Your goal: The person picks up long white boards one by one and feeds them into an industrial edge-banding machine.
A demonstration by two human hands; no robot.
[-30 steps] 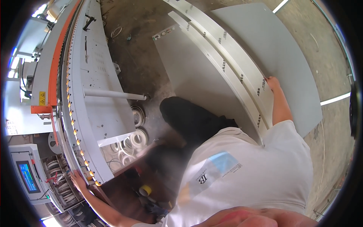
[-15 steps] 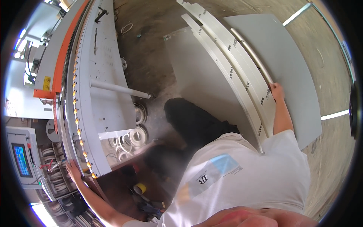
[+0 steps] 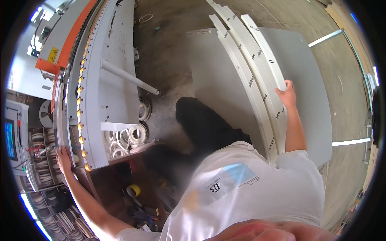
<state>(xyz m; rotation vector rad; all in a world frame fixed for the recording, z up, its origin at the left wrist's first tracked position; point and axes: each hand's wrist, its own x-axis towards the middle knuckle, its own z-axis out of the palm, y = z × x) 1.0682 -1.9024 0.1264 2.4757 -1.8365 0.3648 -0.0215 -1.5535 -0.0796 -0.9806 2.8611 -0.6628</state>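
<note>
My right hand is closed on the near end of a narrow white board strip with dark print. That strip slants away over a stack of longer white strips, which lie on a large grey panel to the right. At the lower left my left hand rests by the near end of the machine's metal rail, fingers stretched out, with nothing visibly held. Next to it runs the long grey machine bed, lined with yellow rollers along its edge.
A white support bar juts from the machine toward my legs. White coiled edging rolls lie on the floor under it. A brown open box holds yellow tape and tools. Shelves of rolls and a control screen stand at far left.
The strip in my right hand has lifted and turned, from showing its thin edge to showing its white face. My left hand stays by the rail, and the view has shifted slightly.
</note>
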